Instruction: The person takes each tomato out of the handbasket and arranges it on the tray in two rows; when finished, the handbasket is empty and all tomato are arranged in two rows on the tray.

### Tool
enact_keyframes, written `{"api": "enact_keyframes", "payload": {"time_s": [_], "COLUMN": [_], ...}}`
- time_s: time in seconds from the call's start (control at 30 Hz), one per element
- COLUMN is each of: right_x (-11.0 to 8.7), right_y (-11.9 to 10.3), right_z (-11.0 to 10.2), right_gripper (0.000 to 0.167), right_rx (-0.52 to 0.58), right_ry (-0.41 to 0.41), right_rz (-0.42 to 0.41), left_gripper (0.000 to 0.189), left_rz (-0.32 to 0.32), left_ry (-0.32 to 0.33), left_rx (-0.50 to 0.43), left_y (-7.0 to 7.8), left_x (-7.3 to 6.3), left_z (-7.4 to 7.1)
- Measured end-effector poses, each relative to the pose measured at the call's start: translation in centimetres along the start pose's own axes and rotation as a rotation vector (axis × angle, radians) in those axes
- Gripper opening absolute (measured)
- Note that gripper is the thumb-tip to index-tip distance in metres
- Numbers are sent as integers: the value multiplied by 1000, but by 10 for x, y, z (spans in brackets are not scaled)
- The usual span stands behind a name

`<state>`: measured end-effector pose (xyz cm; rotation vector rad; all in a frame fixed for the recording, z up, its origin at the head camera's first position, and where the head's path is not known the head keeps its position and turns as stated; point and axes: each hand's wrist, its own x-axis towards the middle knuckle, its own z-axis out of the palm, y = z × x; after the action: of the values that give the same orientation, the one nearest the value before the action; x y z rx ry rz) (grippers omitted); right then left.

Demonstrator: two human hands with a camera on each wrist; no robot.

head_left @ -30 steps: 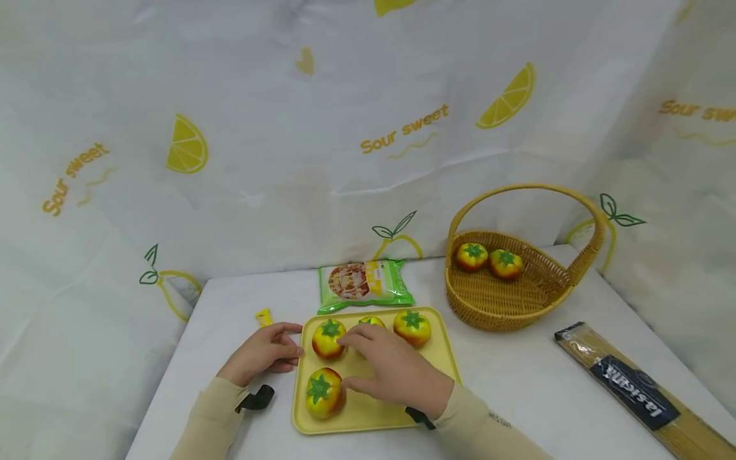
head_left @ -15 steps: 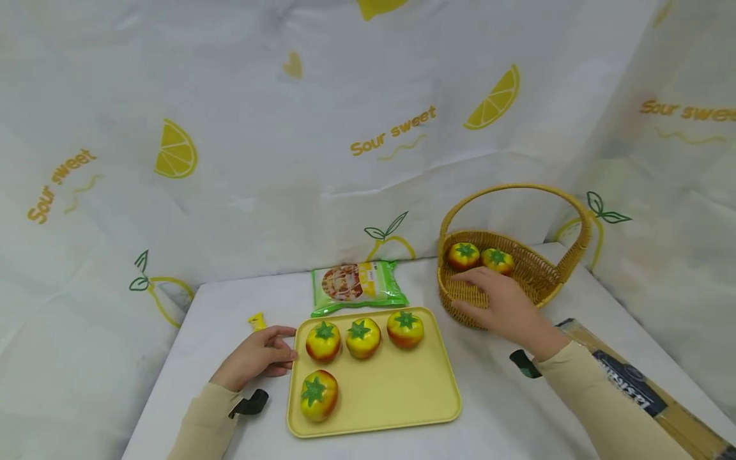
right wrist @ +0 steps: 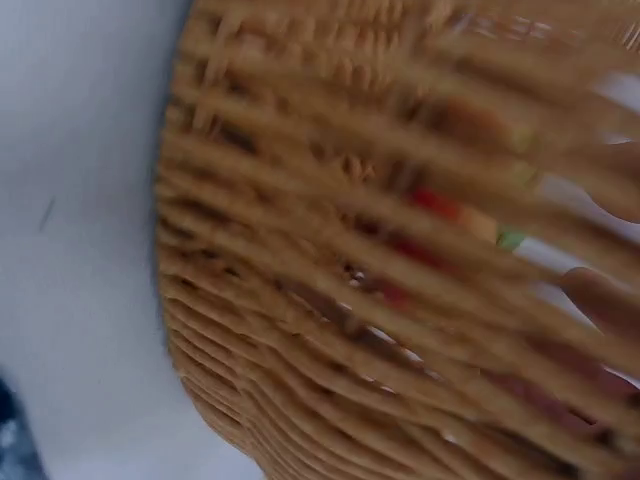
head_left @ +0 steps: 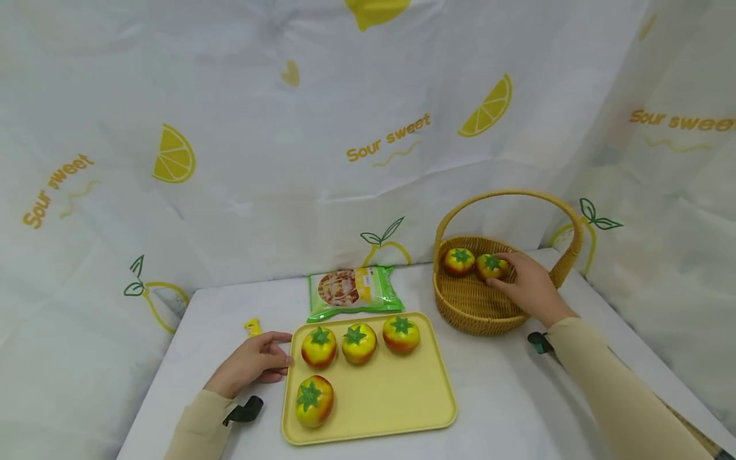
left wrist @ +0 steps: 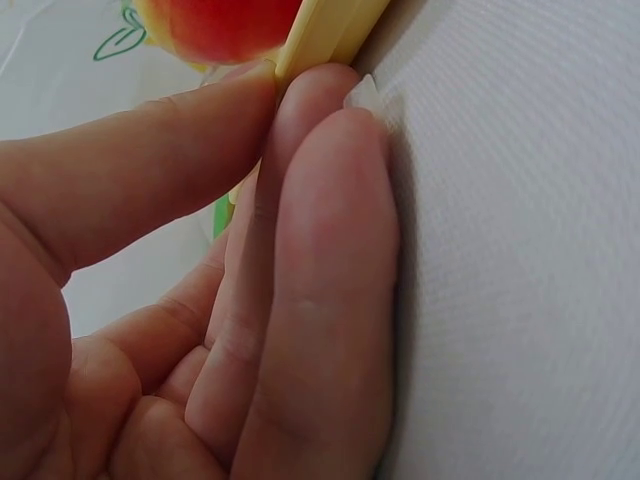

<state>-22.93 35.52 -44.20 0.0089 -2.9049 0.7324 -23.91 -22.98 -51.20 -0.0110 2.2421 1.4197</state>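
Observation:
In the head view, my left hand (head_left: 252, 365) is at the left edge of a yellow tray (head_left: 397, 409). The left wrist view shows its thumb and fingertips pinching the tray's rim (left wrist: 325, 35). Three yellow-red persimmons with green tops lie in the tray's back row, the middle one (head_left: 359, 344) among them; another persimmon (head_left: 314, 401) lies front left. My right hand (head_left: 531, 287) reaches into a wicker basket (head_left: 477, 313), thumb and fingers around the right-hand persimmon (head_left: 489, 267). A second persimmon (head_left: 459, 262) sits beside it. Basket weave (right wrist: 300, 250) mostly hides the right hand in its wrist view.
Behind the tray lies a green snack bag (head_left: 353, 291). A small yellow packet (head_left: 253, 327) is beyond my left hand. The basket's tall handle (head_left: 508, 193) arches over its opening. My right sleeve mostly covers a long pasta pack (head_left: 687, 429) at right.
My right hand has moved from above the tray to the basket, then farther in onto the right-hand persimmon. The left hand stays at the tray's edge. The head view has shifted slightly.

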Motion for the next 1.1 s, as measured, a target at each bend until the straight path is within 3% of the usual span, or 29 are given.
{"api": "enact_keyframes", "payload": {"time_s": [0.17,0.47,1.1], "right_x": [13,29,39], "right_y": [10,18,28], "right_z": [1,5,6], "right_gripper": [76,79,74], "right_rx": [7,-3,-24], "right_ry": [-46,-100,-135], "right_rz": [52,72,78], "left_gripper": [66,68,65], "left_rz": [2,14,13], "left_ry": [-16,-23,-17], "left_rx": [-5,-11,-31], "left_y": [0,-2,1], "left_x": [0,3,-2], "left_z": [-3,-4,-2]}}
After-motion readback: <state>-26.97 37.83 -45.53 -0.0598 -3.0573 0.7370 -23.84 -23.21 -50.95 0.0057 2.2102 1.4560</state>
